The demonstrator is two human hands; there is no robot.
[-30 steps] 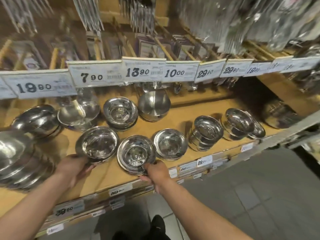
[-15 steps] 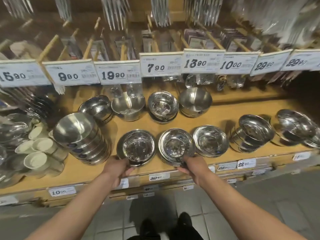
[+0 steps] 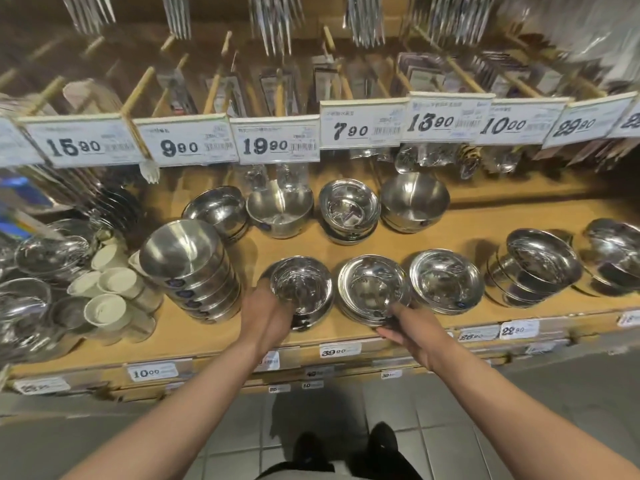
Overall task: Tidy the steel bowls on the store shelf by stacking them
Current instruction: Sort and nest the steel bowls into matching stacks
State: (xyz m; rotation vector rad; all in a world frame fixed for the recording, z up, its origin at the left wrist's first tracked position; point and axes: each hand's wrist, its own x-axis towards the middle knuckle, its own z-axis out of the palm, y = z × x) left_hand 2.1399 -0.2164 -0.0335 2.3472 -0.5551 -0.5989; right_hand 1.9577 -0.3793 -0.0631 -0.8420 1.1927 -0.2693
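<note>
Gripping one steel bowl (image 3: 300, 289) in the left hand (image 3: 265, 315) and pinching the near rim of the bowl stack (image 3: 372, 289) at its three o'clock with right hand (image 3: 414, 332) fingers, the person, at the shelf (image 3: 214, 336) front, seems mid-stacking; next, lift and nest it squarely.

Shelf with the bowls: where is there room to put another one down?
The bare wood right of the back bowl, behind the right stacks, is free. The front row is crowded: left hand and right hand hold bowls almost rim to rim there.
</note>
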